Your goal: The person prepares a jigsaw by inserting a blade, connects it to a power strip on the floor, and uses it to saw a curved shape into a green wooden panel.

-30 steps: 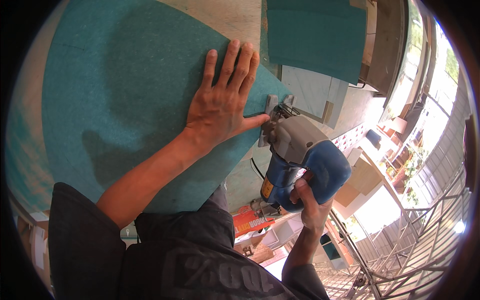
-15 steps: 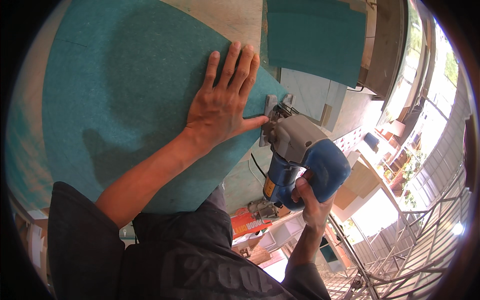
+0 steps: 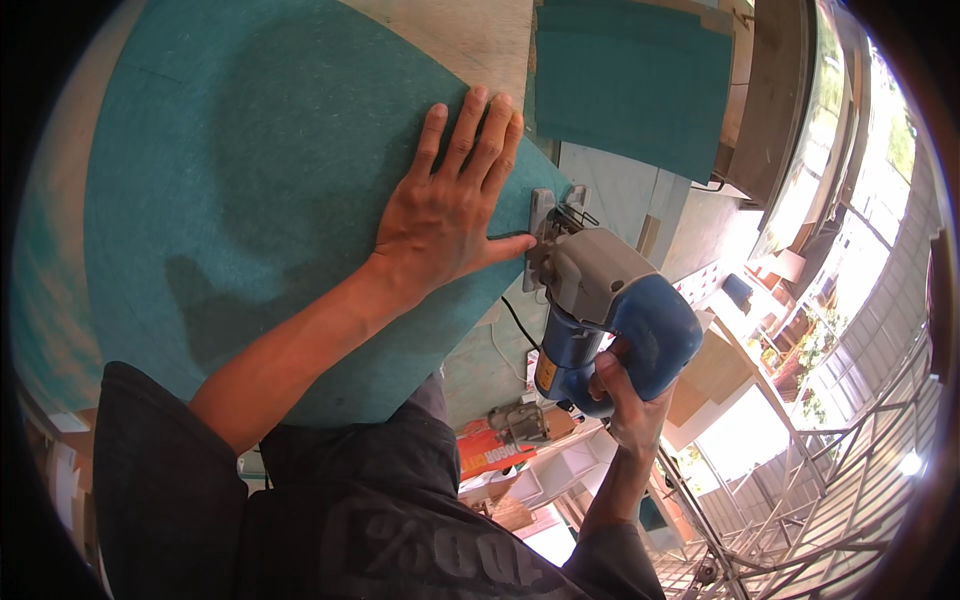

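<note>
Jigsaw (image 3: 652, 335) gripped, left fingers (image 3: 489, 148) on green sheet (image 3: 285, 190)

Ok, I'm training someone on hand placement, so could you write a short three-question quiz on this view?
1. The right hand holds: (a) a hammer, (b) a blue-and-grey power tool, (c) a paintbrush?
2. True or false: the left hand lies palm-down on the green sheet.
3. Which digit of the left hand is nearest the power tool?

Key: 1. b. 2. True. 3. The thumb.
</note>
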